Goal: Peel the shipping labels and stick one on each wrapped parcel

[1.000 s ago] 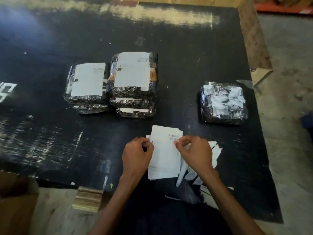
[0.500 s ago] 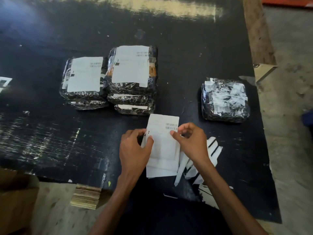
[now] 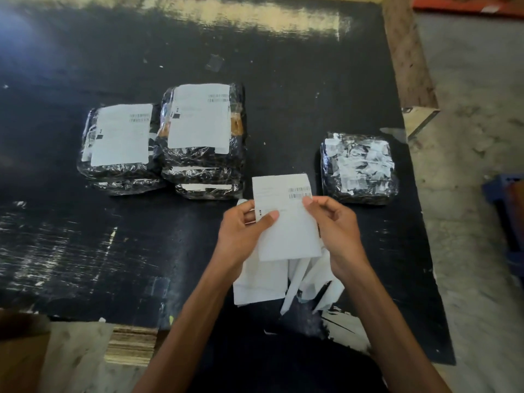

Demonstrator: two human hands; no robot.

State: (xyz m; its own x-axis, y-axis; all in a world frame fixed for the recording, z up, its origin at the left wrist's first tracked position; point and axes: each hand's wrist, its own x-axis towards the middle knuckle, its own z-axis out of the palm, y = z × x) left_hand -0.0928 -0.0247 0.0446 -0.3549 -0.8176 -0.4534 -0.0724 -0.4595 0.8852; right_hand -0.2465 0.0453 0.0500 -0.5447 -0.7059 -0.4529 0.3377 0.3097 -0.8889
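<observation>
Lifted label (image 3: 286, 219), two hands (image 3: 243, 234), one unlabelled parcel (image 3: 358, 168)

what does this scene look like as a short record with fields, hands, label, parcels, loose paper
left hand: pinching the left edge of the label, thumb on its face
right hand: pinching the label's right edge just below the barcode
label: white, held above the table, barcode at upper right
labelled stacks: two piles of wrapped parcels at left, a label on each top one
unlabelled parcel: alone at right, no shipping label
loose paper: white sheets and strips under the hands
table: black, scuffed
</observation>
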